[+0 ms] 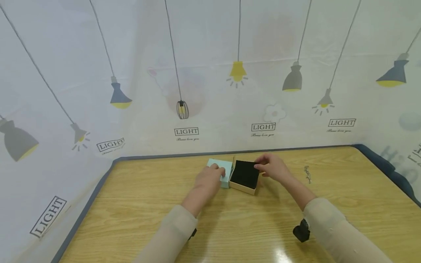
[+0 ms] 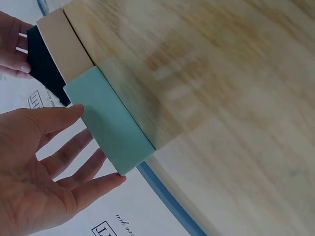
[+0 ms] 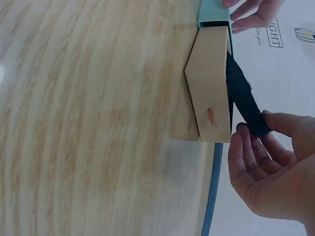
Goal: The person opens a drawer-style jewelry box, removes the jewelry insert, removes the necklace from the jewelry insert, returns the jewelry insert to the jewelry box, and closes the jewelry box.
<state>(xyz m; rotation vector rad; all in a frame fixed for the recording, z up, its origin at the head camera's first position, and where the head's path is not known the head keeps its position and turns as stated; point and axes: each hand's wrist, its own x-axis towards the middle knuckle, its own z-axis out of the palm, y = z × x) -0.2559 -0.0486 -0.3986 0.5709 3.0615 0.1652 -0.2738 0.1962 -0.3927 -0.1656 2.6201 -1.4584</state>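
Note:
A light blue box piece [image 1: 225, 182] stands on the table, touching a tan box [image 1: 243, 187] on its right. My left hand [image 1: 208, 178] rests on the light blue piece; in the left wrist view, its fingers [image 2: 101, 185] are spread, with thumb and little finger at the piece's upper edge. A flat black pad [image 1: 245, 173] covers the tan box's top. Thumb and fingers of my right hand [image 3: 275, 167] pinch the pad's outer edge. The right wrist view shows that end tilted up out of the box, with the other end still inside.
A thin silvery chain [image 1: 307, 174] lies on the wooden table [image 1: 141, 204], right of my right hand. Behind the boxes, close by, runs the table's far edge with a blue border [image 1: 184, 154]. A wall sheet [image 1: 213, 98] printed with lamps rises behind it.

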